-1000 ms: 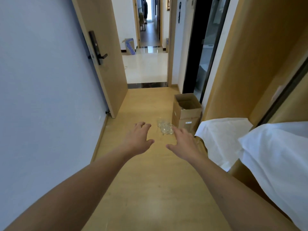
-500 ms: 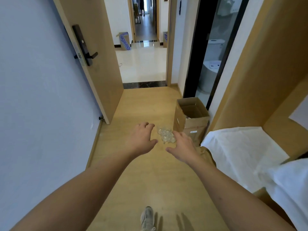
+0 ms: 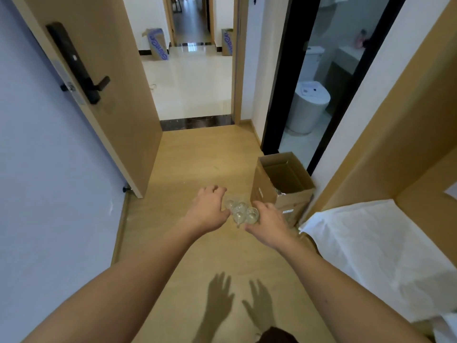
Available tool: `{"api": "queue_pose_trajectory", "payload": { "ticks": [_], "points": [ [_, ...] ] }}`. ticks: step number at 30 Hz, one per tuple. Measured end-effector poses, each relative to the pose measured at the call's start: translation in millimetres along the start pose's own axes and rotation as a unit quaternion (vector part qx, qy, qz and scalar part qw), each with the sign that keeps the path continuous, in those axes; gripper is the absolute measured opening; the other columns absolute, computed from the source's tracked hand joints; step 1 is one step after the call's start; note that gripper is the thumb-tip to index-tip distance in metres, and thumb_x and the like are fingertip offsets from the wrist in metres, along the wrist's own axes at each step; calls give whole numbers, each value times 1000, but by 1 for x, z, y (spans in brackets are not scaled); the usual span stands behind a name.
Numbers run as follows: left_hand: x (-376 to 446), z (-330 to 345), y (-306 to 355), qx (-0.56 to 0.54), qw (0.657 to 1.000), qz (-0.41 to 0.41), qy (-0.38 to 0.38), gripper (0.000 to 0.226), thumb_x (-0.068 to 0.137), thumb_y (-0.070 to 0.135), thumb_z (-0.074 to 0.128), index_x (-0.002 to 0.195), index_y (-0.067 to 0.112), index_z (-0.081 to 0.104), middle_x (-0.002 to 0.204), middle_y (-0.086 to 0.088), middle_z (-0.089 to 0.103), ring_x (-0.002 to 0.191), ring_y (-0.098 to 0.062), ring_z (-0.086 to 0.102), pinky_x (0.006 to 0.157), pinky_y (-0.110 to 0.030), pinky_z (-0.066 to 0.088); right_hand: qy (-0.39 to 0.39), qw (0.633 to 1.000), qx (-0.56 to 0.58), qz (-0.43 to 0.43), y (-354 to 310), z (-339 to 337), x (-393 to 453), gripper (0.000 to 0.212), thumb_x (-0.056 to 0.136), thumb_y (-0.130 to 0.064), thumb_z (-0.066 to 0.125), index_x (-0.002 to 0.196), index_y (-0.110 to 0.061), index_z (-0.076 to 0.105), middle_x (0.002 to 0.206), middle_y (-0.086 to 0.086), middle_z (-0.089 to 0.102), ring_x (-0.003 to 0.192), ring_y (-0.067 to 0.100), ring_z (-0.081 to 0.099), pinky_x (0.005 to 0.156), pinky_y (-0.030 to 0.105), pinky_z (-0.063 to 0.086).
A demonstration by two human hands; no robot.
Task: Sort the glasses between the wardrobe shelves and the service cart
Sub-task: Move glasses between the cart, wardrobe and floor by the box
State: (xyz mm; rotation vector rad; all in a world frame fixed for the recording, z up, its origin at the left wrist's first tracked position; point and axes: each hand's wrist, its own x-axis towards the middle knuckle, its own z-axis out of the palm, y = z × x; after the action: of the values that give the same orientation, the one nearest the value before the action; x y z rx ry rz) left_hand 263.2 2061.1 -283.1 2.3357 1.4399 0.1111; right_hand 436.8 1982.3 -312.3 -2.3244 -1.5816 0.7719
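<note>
Near the frame's centre, the left hand (image 3: 209, 210) and right hand (image 3: 268, 222), both open, flank the glasses (image 3: 241, 211) and should probably close on them gently together.

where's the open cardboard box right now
In the head view, the open cardboard box stands on the wooden floor right of centre, just beyond the right hand and the glasses, below the dark bathroom doorway.

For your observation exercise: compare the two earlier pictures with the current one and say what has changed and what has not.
Both hands have closed in on the cluster of glasses on the floor: the left hand now touches its left side, the right hand its right side. No glass looks lifted yet. The glasses, the open cardboard box and the door stayed put.
</note>
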Motion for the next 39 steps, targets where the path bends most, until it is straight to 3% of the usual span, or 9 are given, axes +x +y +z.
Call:
{"api": "queue_pose_trajectory", "payload": {
  "ticks": [13, 19, 24, 30, 35, 39],
  "points": [
    [204, 18, -46, 6, 999, -39, -36, 72, 92, 43, 65, 153, 19, 35, 155, -14, 38, 141, -35, 33, 115, -42, 33, -34, 999, 36, -11, -14, -3, 226, 81, 86, -49, 72, 155, -25, 35, 151, 7, 42, 138, 32, 43, 110, 40, 39],
    [315, 21, -52, 23, 995, -53, -83, 70, 91, 40, 68, 150, 15, 40, 152, -15, 41, 138, -36, 38, 113, -42, 34, -61, 995, 75, 35, 2, -7, 325, 77, 89, -46, 70, 155, -24, 36, 149, 7, 44, 138, 30, 40, 111, 39, 37],
    [381, 43, -52, 34, 989, -55, -132, 67, 91, 40, 67, 149, 16, 41, 149, -12, 44, 137, -33, 39, 112, -41, 36, -97, 991, 66, 71, 17, 6, 378, 67, 90, -48, 68, 147, -22, 43, 140, 8, 50, 130, 28, 50, 106, 39, 43],
    [438, 59, -69, 39, 981, -29, -190, 67, 91, 41, 66, 149, 15, 41, 146, -12, 46, 135, -34, 41, 108, -40, 40, -113, 982, 100, 115, 26, 22, 425, 69, 88, -46, 72, 147, -23, 44, 146, 3, 47, 133, 24, 45, 108, 35, 37],
    [476, 61, -97, 57, 970, 3, -236, 65, 93, 40, 64, 149, 17, 41, 146, -11, 45, 136, -33, 40, 109, -39, 40, -89, 969, 156, 170, 18, 35, 457, 63, 86, -39, 73, 141, -19, 51, 141, 2, 52, 128, 23, 50, 105, 43, 45],
    [519, 67, -127, 80, 960, 70, -259, 63, 93, 36, 63, 148, 15, 43, 146, -11, 46, 136, -31, 42, 107, -38, 41, -79, 951, 174, 242, 1, 59, 479, 67, 87, -38, 71, 145, -18, 45, 143, 8, 50, 131, 28, 48, 105, 43, 45]
  ]
}}
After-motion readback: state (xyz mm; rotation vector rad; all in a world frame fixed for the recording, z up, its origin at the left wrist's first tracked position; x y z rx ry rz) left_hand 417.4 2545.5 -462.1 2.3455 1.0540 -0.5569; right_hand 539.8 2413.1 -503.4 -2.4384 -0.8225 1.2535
